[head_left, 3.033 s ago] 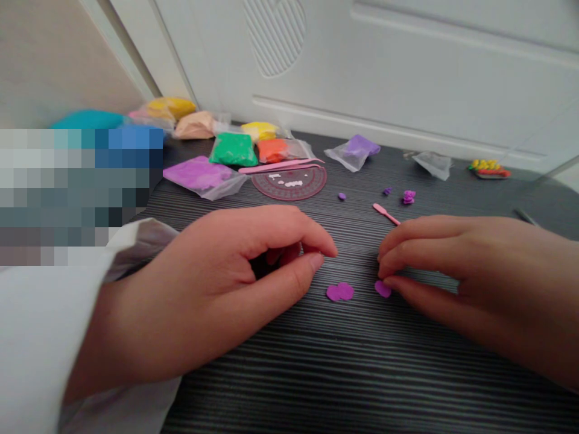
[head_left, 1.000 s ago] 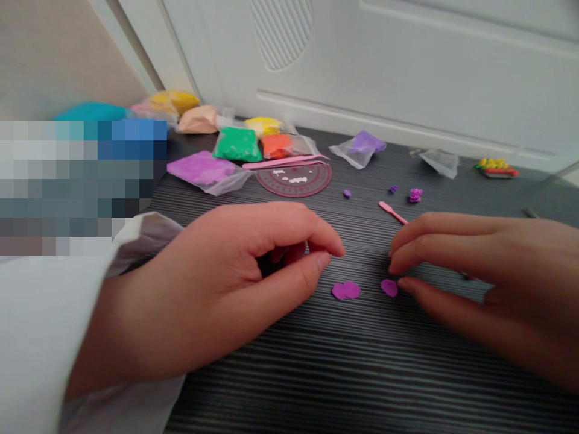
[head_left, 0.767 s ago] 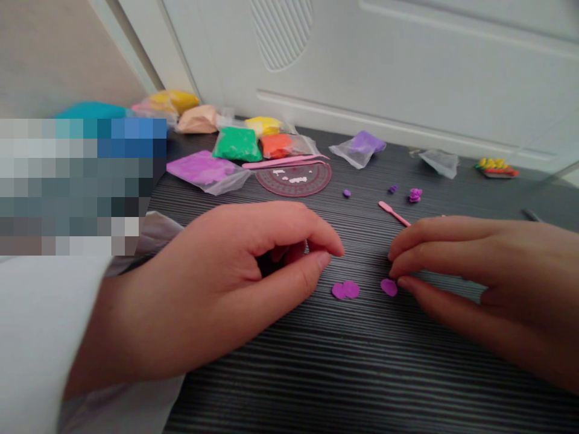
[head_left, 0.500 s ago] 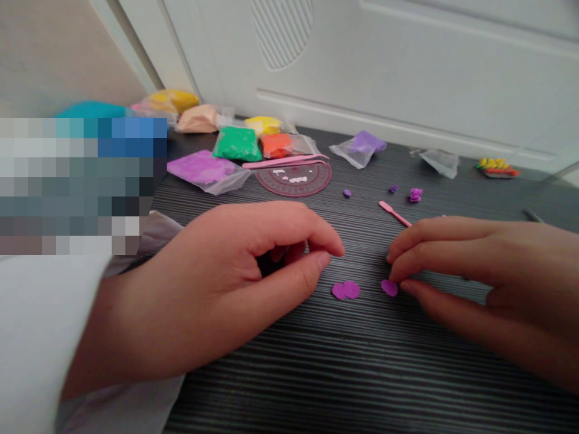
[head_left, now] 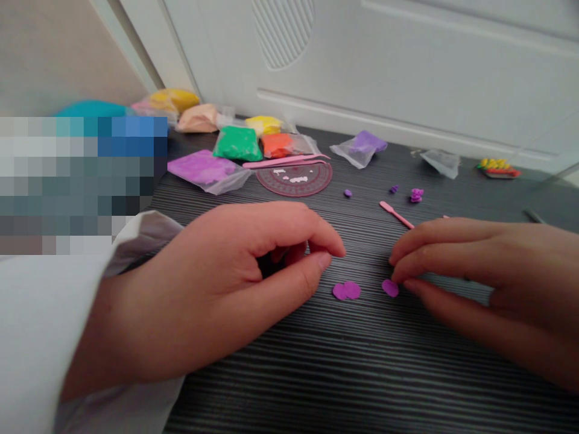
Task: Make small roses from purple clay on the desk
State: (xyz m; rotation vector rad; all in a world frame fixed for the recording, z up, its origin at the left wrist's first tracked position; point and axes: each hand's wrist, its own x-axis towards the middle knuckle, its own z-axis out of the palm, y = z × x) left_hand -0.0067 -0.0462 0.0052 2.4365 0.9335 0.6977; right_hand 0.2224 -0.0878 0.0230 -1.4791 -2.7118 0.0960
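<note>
Beside my right fingertips: purple clay disc (head_left: 389, 288), lying flat on the dark ribbed surface (head_left: 362, 374).
Right hand (head_left: 479, 277): fingers bunched at the disc's edge, thumb just beside it; can't tell if they're gripping.
Left hand (head_left: 212, 289): fingers loosely curled, nothing visibly held, inside of the curl hidden.
Nearby: two overlapping purple clay discs (head_left: 347, 291) between my hands; pink plastic clay spatula (head_left: 394, 213) further out.
Handling: disc looks light, thin and soft; likely dents easily and clings to the surface, so best taken by the rim with fingertips.
</note>
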